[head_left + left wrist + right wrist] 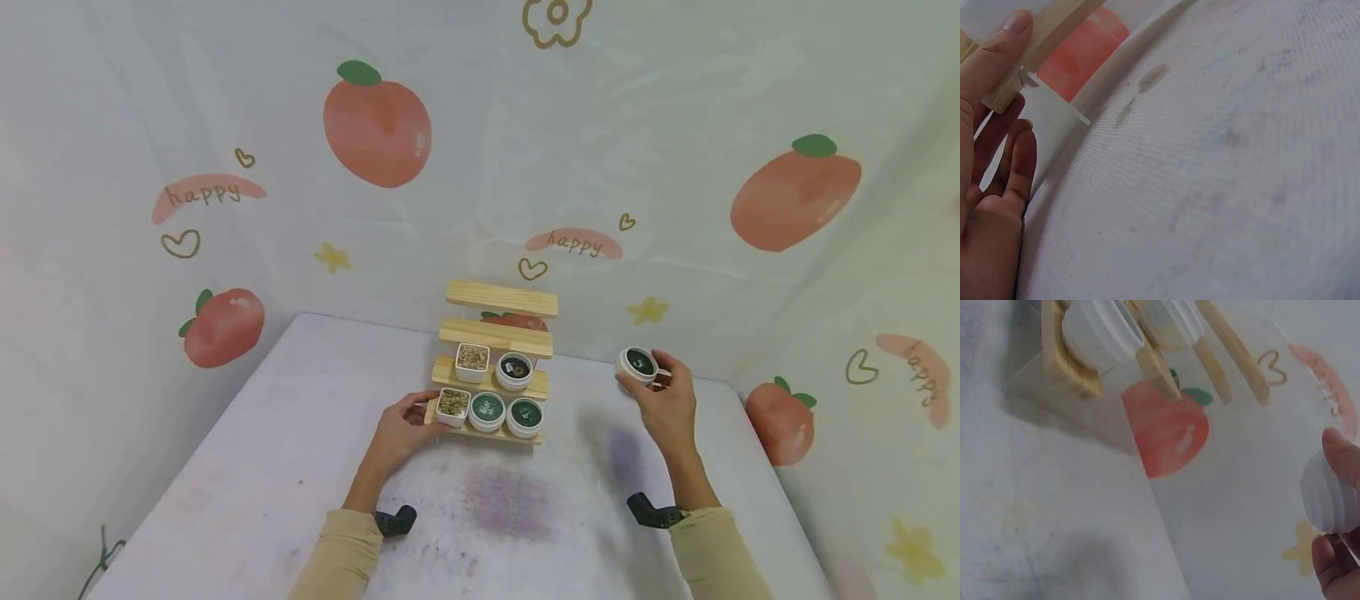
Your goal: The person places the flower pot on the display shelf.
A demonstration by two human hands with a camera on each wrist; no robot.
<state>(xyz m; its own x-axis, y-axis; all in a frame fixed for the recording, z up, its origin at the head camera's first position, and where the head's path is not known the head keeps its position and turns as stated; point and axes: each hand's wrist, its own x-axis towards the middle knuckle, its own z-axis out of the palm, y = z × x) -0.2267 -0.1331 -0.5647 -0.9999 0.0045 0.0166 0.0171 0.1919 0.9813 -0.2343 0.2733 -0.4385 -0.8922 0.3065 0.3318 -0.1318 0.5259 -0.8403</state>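
Note:
A small wooden tiered rack [495,335] with pale slats stands near the back of the table. My left hand [402,433] grips the left end of its lowest slat. In the left wrist view, the thumb lies over the slat [1054,28] beside a white pot [991,15], with fingers below. My right hand [666,403], to the right of the rack, pinches a round white pot [640,362] with a dark green top; its ribbed side shows in the right wrist view. On the lowest slat sit a square pot [453,403] and two round green-topped pots [487,408].
One slat higher are another square pot [472,359] and a round dark-topped pot [515,369]. A white printed curtain [465,167] encloses the back and sides of the stained white table [300,467]. Clear side panels [1054,112] support the slats.

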